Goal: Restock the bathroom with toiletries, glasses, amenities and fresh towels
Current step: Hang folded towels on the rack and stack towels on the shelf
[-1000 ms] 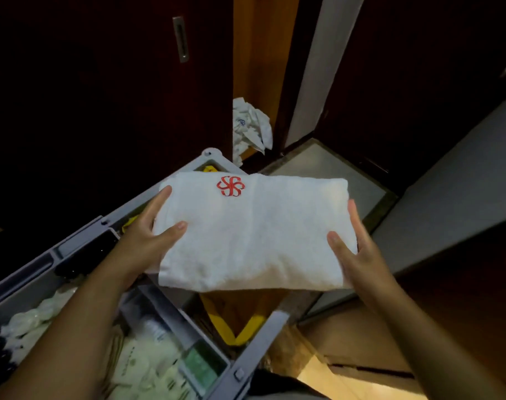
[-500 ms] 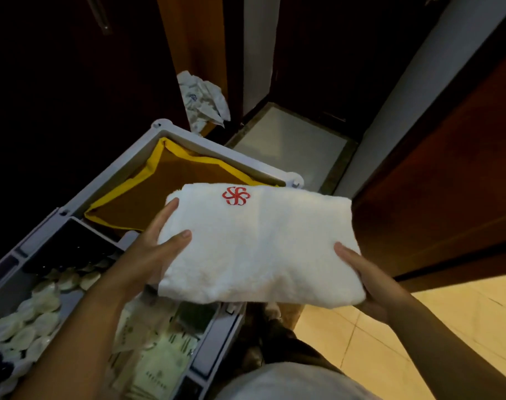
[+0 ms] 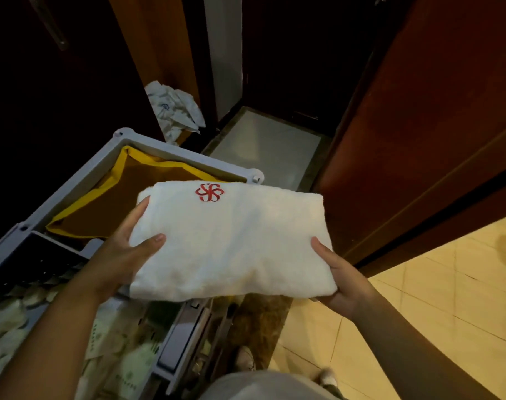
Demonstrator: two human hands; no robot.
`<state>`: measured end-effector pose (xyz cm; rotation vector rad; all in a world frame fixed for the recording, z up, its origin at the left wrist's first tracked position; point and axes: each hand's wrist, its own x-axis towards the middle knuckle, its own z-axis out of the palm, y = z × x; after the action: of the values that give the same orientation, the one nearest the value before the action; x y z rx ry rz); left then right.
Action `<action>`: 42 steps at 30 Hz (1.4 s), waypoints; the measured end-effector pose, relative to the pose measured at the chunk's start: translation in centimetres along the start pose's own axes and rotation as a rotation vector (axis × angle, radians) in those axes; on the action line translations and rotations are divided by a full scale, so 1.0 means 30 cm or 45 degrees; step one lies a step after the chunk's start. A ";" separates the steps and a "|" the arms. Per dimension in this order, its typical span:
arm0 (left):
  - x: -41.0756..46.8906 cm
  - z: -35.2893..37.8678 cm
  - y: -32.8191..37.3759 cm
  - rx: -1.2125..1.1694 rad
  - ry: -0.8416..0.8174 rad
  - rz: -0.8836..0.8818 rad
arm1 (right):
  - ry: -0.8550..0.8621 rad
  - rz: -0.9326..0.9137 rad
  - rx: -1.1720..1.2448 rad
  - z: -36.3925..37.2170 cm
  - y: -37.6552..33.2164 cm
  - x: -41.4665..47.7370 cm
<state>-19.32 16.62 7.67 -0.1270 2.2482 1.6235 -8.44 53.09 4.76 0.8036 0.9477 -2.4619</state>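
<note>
Above grey cart (image 3: 107, 160); folded towel (image 3: 231, 243) between left hand (image 3: 121, 252), right hand (image 3: 341, 281)

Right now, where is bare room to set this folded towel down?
Free: the yellow-lined bin inside the grey cart rim, and the pale floor tiles right of it. Crowded: near trays by the left hand, packed with sachets.

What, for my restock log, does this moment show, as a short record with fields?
item: towel, white, folded, red emblem on top
left hand: holds towel's left edge, thumb on top
right hand: holds towel's right edge, thumb on top
below: grey cart with yellow bag and packets
floor: crumpled white heap beyond the cart
</note>
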 end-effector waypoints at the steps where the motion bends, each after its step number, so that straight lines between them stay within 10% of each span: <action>1: -0.013 0.013 0.011 0.008 -0.008 0.023 | -0.020 -0.061 -0.011 -0.020 0.001 -0.019; 12: -0.174 0.482 0.143 -0.168 -0.326 0.143 | -0.199 -0.173 0.304 -0.526 -0.048 -0.418; 21: -0.277 1.066 0.201 -0.166 -0.591 0.140 | 0.487 -0.567 0.040 -0.937 -0.109 -0.767; 42: -0.326 2.192 0.410 0.069 -1.049 0.334 | 1.079 -0.903 0.016 -1.669 -0.278 -1.326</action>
<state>1.97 80.70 4.16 0.7421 1.6895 1.3643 36.20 99.62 3.36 1.8525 1.7443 -2.6711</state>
